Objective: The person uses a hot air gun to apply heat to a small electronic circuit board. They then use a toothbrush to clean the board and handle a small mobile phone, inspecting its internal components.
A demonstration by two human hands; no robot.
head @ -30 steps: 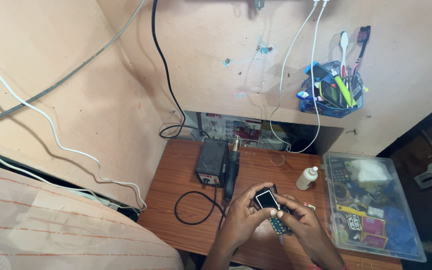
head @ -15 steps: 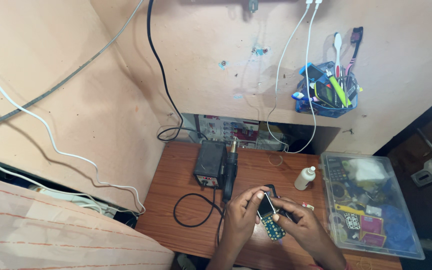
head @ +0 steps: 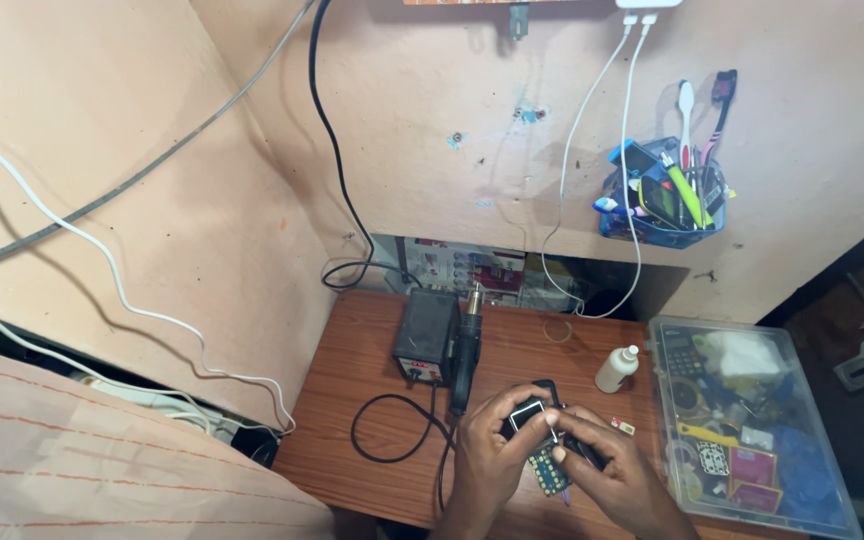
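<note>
The left hand (head: pixel 487 455) and the right hand (head: pixel 612 475) are close together, low over the brown wooden desk (head: pixel 352 400). Both hands are closed around a small dark phone with a little screen and a green board of buttons (head: pixel 537 440). The left hand holds the phone from its left side, with the thumb on top near the screen. The right hand holds it from the other side, and its fingers (head: pixel 567 425) pinch at the top of the phone. The phone is up off the desk, between the two hands. Just beside the right hand lies a tiny red and white bit (head: pixel 623 427). A little past that stands a small white plastic bottle with a pointed cap (head: pixel 617 369). Behind the left hand sits a black box-shaped machine (head: pixel 427 335) with a black tool with a metal tip (head: pixel 466 345) leaning by it, and a thin black cord (head: pixel 392 435) loops on the desk. On the right end of the desk is a clear plastic box full of small parts (head: pixel 752 420). High on the pink wall hangs a blue plastic basket with brushes and tools (head: pixel 662 205). Two white cables (head: pixel 592 160) hang down the wall next to it.
</note>
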